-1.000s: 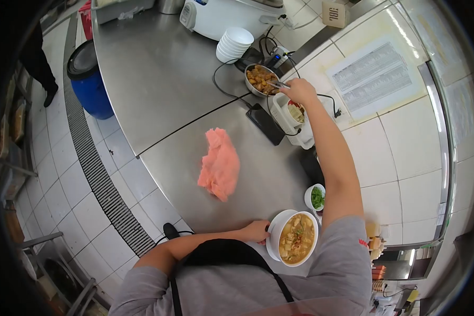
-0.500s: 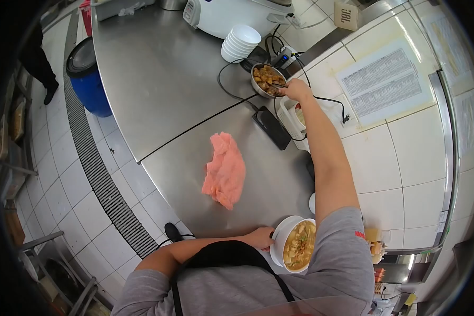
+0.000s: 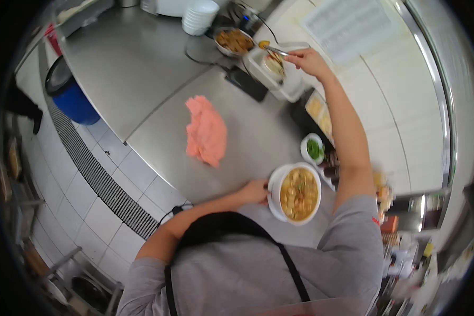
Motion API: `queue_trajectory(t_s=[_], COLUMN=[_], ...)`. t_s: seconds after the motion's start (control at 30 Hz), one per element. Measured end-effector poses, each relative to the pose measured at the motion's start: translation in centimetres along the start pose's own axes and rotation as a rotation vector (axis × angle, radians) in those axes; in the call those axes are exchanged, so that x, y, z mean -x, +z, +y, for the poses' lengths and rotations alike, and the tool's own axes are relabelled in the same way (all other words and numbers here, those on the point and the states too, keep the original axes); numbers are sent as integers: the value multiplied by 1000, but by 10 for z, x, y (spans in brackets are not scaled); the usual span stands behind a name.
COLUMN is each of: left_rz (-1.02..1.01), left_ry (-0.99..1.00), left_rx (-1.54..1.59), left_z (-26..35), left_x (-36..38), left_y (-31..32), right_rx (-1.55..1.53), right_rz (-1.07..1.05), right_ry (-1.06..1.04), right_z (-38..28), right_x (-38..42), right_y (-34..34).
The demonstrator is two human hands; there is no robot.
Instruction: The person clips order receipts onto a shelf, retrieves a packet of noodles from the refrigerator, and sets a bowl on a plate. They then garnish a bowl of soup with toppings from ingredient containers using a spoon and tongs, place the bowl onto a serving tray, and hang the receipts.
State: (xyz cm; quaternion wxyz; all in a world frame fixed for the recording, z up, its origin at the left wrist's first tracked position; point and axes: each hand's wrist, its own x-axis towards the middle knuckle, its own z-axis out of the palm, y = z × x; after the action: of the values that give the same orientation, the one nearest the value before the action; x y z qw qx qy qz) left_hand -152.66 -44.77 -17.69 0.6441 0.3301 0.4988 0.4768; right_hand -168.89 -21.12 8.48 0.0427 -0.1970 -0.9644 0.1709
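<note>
My right hand is closed on slim metal tongs, with a yellow-orange piece of food at their tip. They are above a white plastic basket, just right of a metal bowl of brown-orange food chunks. My left hand grips the left edge of a white plate. On that plate sits a white bowl of yellowish soup with chunks and green bits. The fingertips of my left hand are partly hidden.
A crumpled pink cloth lies on the steel table. A black device with cables, stacked white bowls, a small bowl of chopped greens and a black condiment box stand around. A blue barrel is on the floor.
My right hand has lifted from the metal bowl and moved right, bringing a food piece in the tongs. The camera view has shifted; my left hand stays at the soup bowl's plate.
</note>
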Motion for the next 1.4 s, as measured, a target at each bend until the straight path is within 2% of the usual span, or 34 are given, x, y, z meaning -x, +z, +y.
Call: queue_trajectory(t_s=[0.03,0.1,0.17,0.2,0.27,0.3,0.33,0.37,0.47,0.53,0.6,0.67,0.73,0.77,0.93,1.03,1.1,1.13,1.2,1.4], left_rz=[41,30,13,4,23,7,36,69,46,49,56,28,41,50,42,44,47,30,33,26], left_ry=[24,-59,-146,-187,-161,-174,-171,-166,-165,-163,-162,-148,-164,-185,-116,-120,-135,-157,-140,-112], left_rx=[-5,3,36,65,94,85,94,104,118,108,100,89,61,32,127,120,138,147,178,189], left_z=[-4,15,19,15,18,19,20,21,23,25,24,23,18,16,14,20,26,26,18,19], left_x=[-5,8,5,2,6,8,10,11,12,13,14,11,6,3,10,14,19,18,15,17], left_y=[3,3,1,1,3,4,5,6,5,5,5,4,5,3,4,3,2,1,0,-3], right_rx=[-23,-74,22,-2,112,102,223,346,477,510,597,646,565,687,628,599,562,562,595,478], right_rz=[-36,-58,-225,-220,-374,-370,-432,-496,-535,-484,-331,-264,-271,-98,149,51,-28,-29,37,-37], right_ry=[14,100,125,176,161,180,255,325,356,351,235,193,331,59,-144,-113,10,-12,78,213], right_z=[-2,-1,7,19,35,32,26,21,10,4,-5,-10,-38,-31,-46,-46,-39,-43,-49,-26], right_x=[36,109,175,208,260,279,298,313,330,332,327,308,267,247,93,-2,-54,-68,-92,-159], right_y=[-9,-30,-45,-47,-52,-49,-44,-40,-19,-16,-27,-38,-51,-46,-10,14,37,45,60,93])
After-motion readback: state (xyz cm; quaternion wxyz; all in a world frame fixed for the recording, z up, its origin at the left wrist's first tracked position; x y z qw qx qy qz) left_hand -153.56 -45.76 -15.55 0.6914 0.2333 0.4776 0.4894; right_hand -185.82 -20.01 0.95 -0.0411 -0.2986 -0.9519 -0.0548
